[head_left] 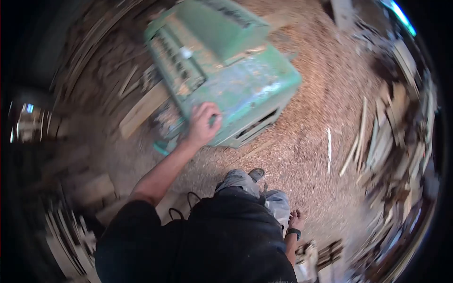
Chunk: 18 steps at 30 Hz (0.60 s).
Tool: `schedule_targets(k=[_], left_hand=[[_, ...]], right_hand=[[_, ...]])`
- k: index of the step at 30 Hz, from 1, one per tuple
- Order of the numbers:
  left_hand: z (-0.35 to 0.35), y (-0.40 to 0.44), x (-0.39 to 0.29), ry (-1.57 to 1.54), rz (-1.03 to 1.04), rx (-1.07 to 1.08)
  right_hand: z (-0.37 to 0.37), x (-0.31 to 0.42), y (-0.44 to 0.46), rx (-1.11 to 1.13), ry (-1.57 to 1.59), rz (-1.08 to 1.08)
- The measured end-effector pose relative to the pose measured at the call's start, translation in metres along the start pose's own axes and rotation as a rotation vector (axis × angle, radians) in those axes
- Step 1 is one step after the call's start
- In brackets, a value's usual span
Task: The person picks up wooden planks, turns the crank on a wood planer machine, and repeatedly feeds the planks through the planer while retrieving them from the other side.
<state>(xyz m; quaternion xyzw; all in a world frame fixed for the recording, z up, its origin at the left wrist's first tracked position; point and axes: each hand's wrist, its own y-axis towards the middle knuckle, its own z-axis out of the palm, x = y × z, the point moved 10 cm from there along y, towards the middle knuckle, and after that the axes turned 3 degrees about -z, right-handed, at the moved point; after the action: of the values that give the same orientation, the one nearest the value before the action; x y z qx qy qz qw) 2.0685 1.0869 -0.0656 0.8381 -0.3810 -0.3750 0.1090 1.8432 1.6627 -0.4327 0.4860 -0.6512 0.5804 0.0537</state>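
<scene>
Left arm (166, 173) extended forward, left hand (203, 125) palm-down, loosely bent, right hand (296, 220) hanging low, apparently half-curled

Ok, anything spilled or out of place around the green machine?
Yes: wood shavings blanket the floor beside the machine, with some on its top, so they look spilled, not collected. A pale strip lies among them.

Overall exposure moderate, light uneven. Bright strip (403, 19) at upper right blown out, bluish-white; small bright opening (29, 123) at far left. Specular glare on corner of green machine (236, 89). Black shirt (226, 240) nearly detail-free. Wide-angle bowing strong; dark vignette all round. Wood pile (398, 122) at right streaked by motion blur; lettering on machine smeared, unreadable. Left hand (205, 123) comparatively sharp.
</scene>
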Motion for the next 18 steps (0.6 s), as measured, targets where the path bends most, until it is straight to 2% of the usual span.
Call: schedule_targets(k=[2, 5, 8, 10, 14, 16, 18], left_hand=[[-0.011, 0.004, -0.007, 0.057, -0.051, -0.061], [-0.015, -0.002, -0.010, -0.021, -0.070, -0.034], [-0.010, 0.004, -0.019, -0.044, -0.013, -0.054], [-0.003, 0.001, -0.003, -0.139, -0.194, -0.038], [0.012, 0.018, -0.011, -0.131, -0.259, -0.100], [0.030, 0.032, -0.009, -0.192, -0.403, -0.069], [0.049, 0.061, -0.021, -0.218, -0.399, -0.093]], right_hand=[[-0.001, 0.005, 0.027, 0.032, 0.020, 0.066], [0.001, 0.030, 0.057, 0.117, -0.093, 0.025], [0.004, 0.063, 0.075, 0.141, -0.186, 0.015], [0.006, 0.082, 0.094, 0.176, -0.195, 0.001], [0.015, 0.120, 0.133, 0.239, -0.225, -0.046], [0.013, 0.140, 0.152, 0.246, -0.235, -0.040], [0.013, 0.159, 0.169, 0.260, -0.187, -0.058]])
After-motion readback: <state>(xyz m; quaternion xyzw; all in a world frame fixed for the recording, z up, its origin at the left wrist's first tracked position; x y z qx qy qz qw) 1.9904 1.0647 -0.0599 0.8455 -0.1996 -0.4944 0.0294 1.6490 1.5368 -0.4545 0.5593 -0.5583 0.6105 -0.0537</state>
